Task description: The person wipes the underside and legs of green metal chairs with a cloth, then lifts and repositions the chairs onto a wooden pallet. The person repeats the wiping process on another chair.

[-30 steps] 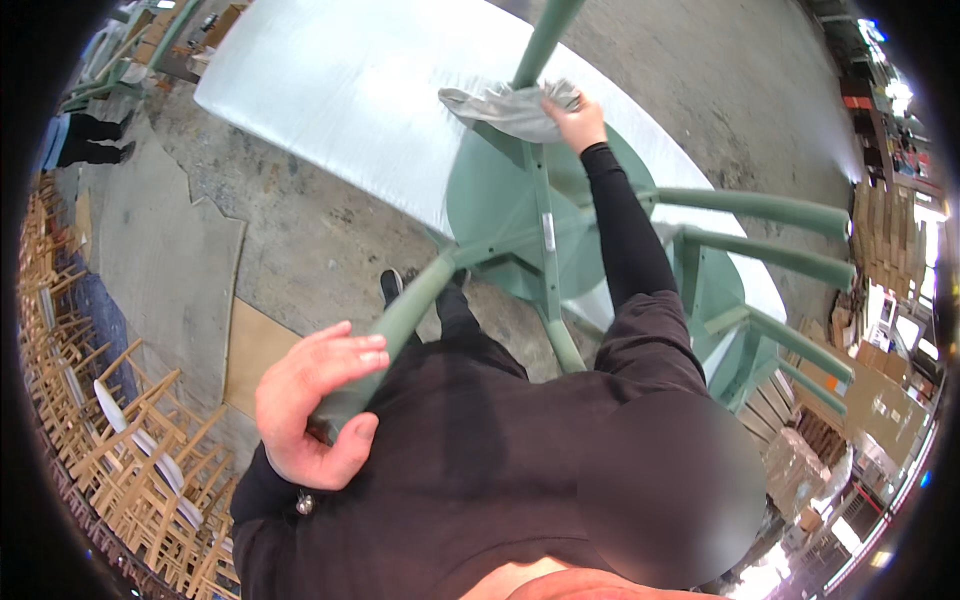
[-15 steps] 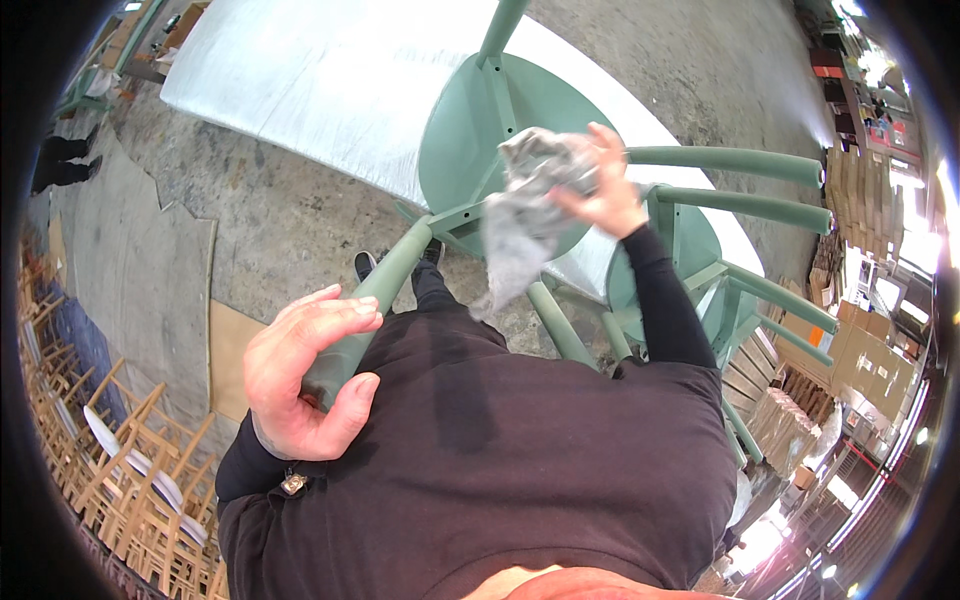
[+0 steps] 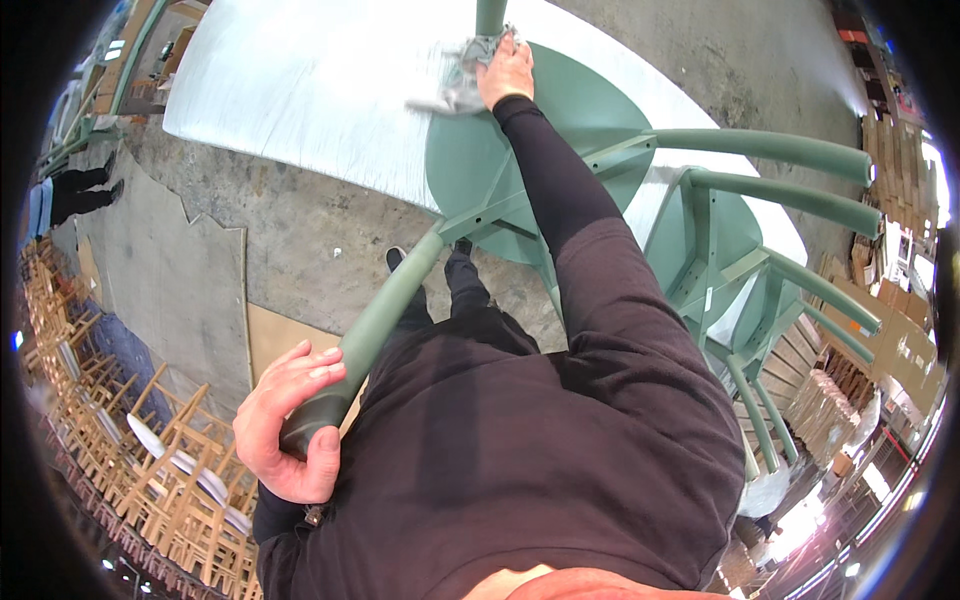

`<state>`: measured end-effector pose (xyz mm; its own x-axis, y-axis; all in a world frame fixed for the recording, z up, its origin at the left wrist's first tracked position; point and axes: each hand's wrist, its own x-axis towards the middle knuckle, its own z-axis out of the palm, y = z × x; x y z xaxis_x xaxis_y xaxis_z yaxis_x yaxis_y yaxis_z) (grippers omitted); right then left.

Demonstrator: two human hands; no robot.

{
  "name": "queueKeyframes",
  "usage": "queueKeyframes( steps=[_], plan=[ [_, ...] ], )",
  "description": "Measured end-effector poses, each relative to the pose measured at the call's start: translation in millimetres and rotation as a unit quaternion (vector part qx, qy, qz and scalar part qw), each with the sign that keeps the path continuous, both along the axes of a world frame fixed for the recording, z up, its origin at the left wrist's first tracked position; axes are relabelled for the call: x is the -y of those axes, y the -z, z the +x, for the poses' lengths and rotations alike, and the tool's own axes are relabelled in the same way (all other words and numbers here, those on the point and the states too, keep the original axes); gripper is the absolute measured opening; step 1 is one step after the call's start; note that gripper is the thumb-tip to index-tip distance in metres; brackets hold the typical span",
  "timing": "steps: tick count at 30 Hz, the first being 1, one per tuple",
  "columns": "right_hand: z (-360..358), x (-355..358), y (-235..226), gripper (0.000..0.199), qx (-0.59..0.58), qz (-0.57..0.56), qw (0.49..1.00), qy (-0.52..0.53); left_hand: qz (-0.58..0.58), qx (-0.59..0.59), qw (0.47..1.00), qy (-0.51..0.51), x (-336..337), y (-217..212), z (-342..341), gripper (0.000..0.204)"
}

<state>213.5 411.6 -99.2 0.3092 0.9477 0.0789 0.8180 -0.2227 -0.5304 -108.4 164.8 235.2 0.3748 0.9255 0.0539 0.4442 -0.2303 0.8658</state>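
Observation:
A green chair (image 3: 580, 95) stands upside down on a white-covered table (image 3: 290, 80), its round seat underside facing up and its legs splayed outward. My left hand (image 3: 288, 420) curves around the end of its near-left leg (image 3: 392, 300), thumb on one side and fingers on the other. Across the seat, my right hand (image 3: 508, 75) is closed on a crumpled grey rag (image 3: 462, 82). It presses the rag to the base of the far leg (image 3: 490, 15); part of the rag is smeared by motion.
A second upturned green chair (image 3: 695, 240) sits close on the right, its legs sticking out. Wooden chair frames (image 3: 165, 460) are piled at the lower left. Flattened cardboard (image 3: 170, 270) lies on the concrete floor. Someone in dark trousers (image 3: 85, 190) stands far left.
My right hand has carried the rag away from me, from above the seat to the far leg's base. My left hand remains around the near leg.

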Motion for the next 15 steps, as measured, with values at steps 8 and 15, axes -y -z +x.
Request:
queueKeyframes(
  steps=[8, 15],
  plan=[
    [64.6, 209.5, -26.4, 0.074, 0.120, 0.026, 0.943, -0.310, -0.013, 0.018, 1.000, -0.021, 5.1, 2.8, 1.5, 0.037],
    [32.8, 80.4, -0.3, 0.067, 0.022, 0.094, 0.982, -0.165, -0.029, 0.006, 1.000, -0.008, -0.3, -0.3, 6.6, 0.037]
  ],
)
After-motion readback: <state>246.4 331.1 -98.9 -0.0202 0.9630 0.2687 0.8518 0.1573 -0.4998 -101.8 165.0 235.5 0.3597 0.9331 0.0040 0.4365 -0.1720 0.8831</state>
